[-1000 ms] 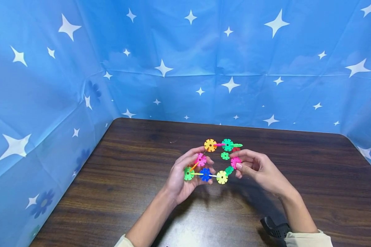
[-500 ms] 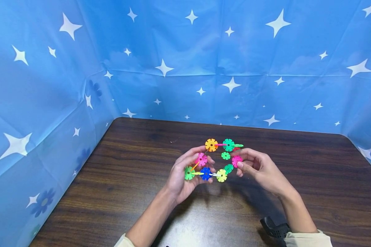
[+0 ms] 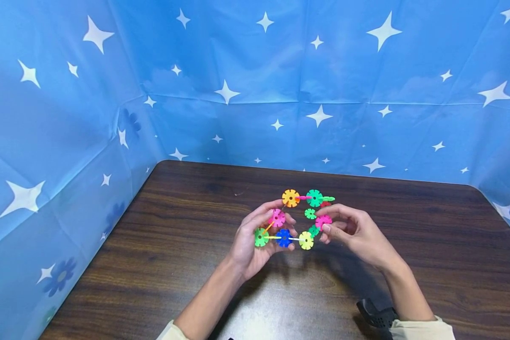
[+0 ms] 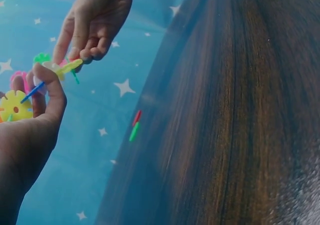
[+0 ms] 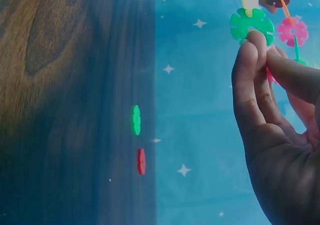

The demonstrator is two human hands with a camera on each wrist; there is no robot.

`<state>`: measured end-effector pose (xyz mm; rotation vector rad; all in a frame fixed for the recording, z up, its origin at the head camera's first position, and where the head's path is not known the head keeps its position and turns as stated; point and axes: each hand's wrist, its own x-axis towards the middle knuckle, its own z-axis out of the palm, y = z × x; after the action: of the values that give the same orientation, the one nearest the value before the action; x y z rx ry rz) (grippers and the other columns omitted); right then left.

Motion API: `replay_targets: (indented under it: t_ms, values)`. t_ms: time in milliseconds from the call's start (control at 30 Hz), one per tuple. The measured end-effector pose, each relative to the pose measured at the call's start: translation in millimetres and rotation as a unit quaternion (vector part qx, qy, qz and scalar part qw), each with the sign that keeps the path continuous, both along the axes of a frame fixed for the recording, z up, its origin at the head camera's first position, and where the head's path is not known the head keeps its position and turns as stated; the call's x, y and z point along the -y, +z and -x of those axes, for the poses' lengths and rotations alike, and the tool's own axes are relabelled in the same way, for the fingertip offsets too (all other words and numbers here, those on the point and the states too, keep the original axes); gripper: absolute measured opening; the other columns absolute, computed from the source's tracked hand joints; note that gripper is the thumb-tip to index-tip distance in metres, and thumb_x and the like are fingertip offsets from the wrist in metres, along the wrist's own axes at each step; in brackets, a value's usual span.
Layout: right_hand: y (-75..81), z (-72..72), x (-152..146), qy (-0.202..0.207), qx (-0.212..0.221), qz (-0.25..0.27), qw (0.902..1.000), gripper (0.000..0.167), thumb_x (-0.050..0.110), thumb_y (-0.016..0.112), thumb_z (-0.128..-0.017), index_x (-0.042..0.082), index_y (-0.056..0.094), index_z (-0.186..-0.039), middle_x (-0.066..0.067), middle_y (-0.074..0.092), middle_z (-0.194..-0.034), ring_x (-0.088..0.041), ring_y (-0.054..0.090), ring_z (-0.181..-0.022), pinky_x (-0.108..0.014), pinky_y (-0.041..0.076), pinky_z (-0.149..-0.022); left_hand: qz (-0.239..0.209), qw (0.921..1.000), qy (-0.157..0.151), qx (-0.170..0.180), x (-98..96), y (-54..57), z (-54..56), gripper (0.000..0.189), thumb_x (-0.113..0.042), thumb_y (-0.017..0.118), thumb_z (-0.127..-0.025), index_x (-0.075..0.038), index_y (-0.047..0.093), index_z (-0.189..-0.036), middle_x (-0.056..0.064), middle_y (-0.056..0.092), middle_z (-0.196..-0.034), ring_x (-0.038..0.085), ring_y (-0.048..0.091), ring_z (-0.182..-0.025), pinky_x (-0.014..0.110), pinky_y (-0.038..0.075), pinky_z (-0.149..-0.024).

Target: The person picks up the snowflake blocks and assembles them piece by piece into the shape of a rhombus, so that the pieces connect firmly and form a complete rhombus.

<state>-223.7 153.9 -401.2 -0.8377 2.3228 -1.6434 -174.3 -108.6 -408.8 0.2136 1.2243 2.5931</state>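
A chain of colourful slotted snowflake discs, bent into a ring, is held above the table between both hands. My left hand [image 3: 255, 236] grips its left side, with the pink disc [image 3: 276, 217] by the thumb and the blue disc [image 3: 284, 238] before the fingers. My right hand [image 3: 357, 231] pinches another pink disc [image 3: 323, 222] between thumb and fingers, right beside a dark green disc [image 5: 252, 26]. That green disc joins a yellow disc [image 3: 306, 240]. An orange disc [image 3: 291, 198] and a teal disc [image 3: 314, 198] form the far side, ending in an edge-on light green disc [image 3: 328, 199].
A loose green disc [image 5: 136, 120] and a red disc [image 5: 141, 161] lie on the dark wooden table [image 3: 174, 226]. A blue curtain [image 3: 255, 71] with white stars surrounds the far and side edges. A black device [image 3: 378, 315] sits at the right wrist.
The right fingertips and their pink disc have shifted slightly left over the last half second, overlapping the dark green disc more. The left hand keeps its grip, nearly still.
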Motion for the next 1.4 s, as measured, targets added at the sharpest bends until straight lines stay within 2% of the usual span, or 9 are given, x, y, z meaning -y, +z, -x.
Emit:
replay_targets:
  t_ms: [200, 367, 567, 700, 800, 900, 1000, 1167, 1400]
  values:
    - [0.1, 0.2, 1, -0.019, -0.01, 0.017, 0.9996, 0.026, -0.001, 0.065, -0.105, -0.003, 0.065, -0.131, -0.007, 0.075, -0.1, -0.013, 0.078, -0.079, -0.031, 0.067, -0.078, -0.001, 1.0, 0.004, 0.003, 1.1, -1.6, 1.4, 0.033, -0.016, 0.037, -0.113, -0.014, 0.055, -0.14, 0.002, 0.075, -0.104, 0.019, 0.072, -0.09, 0.033, 0.064, -0.071]
    - [0.3, 0.1, 1, -0.033, -0.001, 0.019, 0.9993, 0.03, -0.002, 0.064, -0.105, -0.007, 0.063, -0.135, -0.006, 0.074, -0.103, -0.012, 0.077, -0.08, -0.032, 0.067, -0.078, 0.001, 1.0, -0.003, -0.006, 1.7, -1.9, 1.2, 0.036, -0.016, 0.036, -0.112, -0.013, 0.054, -0.143, 0.001, 0.076, -0.105, 0.019, 0.073, -0.09, 0.032, 0.064, -0.071]
    - [1.1, -1.7, 3, -0.013, 0.023, -0.003, 0.9997, 0.034, 0.005, 0.063, -0.108, -0.006, 0.062, -0.14, -0.005, 0.074, -0.103, -0.015, 0.078, -0.083, -0.033, 0.067, -0.078, -0.003, 0.9998, -0.012, -0.017, 1.3, -2.3, 0.7, 0.033, -0.016, 0.035, -0.113, -0.016, 0.057, -0.138, 0.0, 0.076, -0.104, 0.018, 0.073, -0.09, 0.031, 0.063, -0.071]
    - [1.5, -3.0, 3, 0.003, 0.048, 0.018, 0.9987, 0.038, 0.007, 0.062, -0.109, -0.009, 0.059, -0.143, -0.003, 0.077, -0.102, -0.014, 0.078, -0.084, -0.031, 0.067, -0.081, -0.012, 0.9998, -0.01, -0.016, 1.5, -1.6, -0.1, 0.033, -0.016, 0.034, -0.113, -0.017, 0.057, -0.137, 0.0, 0.076, -0.105, 0.018, 0.073, -0.09, 0.032, 0.064, -0.072]
    - [1.2, -3.2, 3, 0.03, 0.062, 0.047, 0.9965, 0.044, 0.006, 0.061, -0.109, -0.011, 0.053, -0.149, 0.001, 0.078, -0.111, -0.012, 0.079, -0.088, -0.03, 0.067, -0.089, -0.023, 0.9996, -0.006, -0.014, 1.6, -1.4, -0.1, 0.034, -0.017, 0.034, -0.113, -0.016, 0.055, -0.139, 0.0, 0.076, -0.105, 0.018, 0.073, -0.09, 0.033, 0.065, -0.073]
    - [0.4, -4.0, 3, 0.063, 0.069, 0.08, 0.9924, 0.053, 0.0, 0.061, -0.107, -0.014, 0.042, -0.155, 0.006, 0.075, -0.129, -0.01, 0.079, -0.101, -0.028, 0.065, -0.095, -0.032, 0.9994, 0.0, -0.011, 1.0, -1.6, 0.1, 0.034, -0.017, 0.033, -0.113, -0.015, 0.054, -0.14, 0.001, 0.076, -0.105, 0.018, 0.073, -0.091, 0.035, 0.066, -0.074]
    - [-0.5, -5.5, 7, 0.06, 0.063, 0.092, 0.9919, 0.062, -0.004, 0.068, -0.101, -0.014, 0.04, -0.155, 0.01, 0.071, -0.134, -0.007, 0.076, -0.104, -0.024, 0.065, -0.091, -0.035, 0.9994, 0.008, -0.003, -0.3, -2.1, 0.1, 0.034, -0.017, 0.034, -0.113, -0.015, 0.055, -0.14, 0.001, 0.076, -0.105, 0.018, 0.074, -0.091, 0.035, 0.066, -0.075]
    - [-0.6, -8.7, 21, -0.004, 0.035, 0.06, 0.9976, 0.057, 0.002, 0.08, -0.095, -0.008, 0.055, -0.144, 0.008, 0.077, -0.118, -0.001, 0.072, -0.085, -0.022, 0.065, -0.075, -0.041, 0.9991, 0.012, 0.005, -1.9, -2.7, -0.1, 0.033, -0.017, 0.035, -0.114, -0.015, 0.054, -0.141, 0.001, 0.076, -0.105, 0.017, 0.073, -0.091, 0.035, 0.067, -0.076]
    - [-1.3, -12.6, 28, -0.039, 0.051, 0.069, 0.9956, 0.045, 0.001, 0.079, -0.095, -0.005, 0.06, -0.136, 0.007, 0.077, -0.097, 0.0, 0.071, -0.074, -0.02, 0.06, -0.063, -0.049, 0.9987, 0.015, 0.002, -1.6, -2.1, -0.9, 0.034, -0.016, 0.034, -0.114, -0.016, 0.052, -0.142, 0.001, 0.076, -0.105, 0.016, 0.073, -0.09, 0.034, 0.066, -0.075]
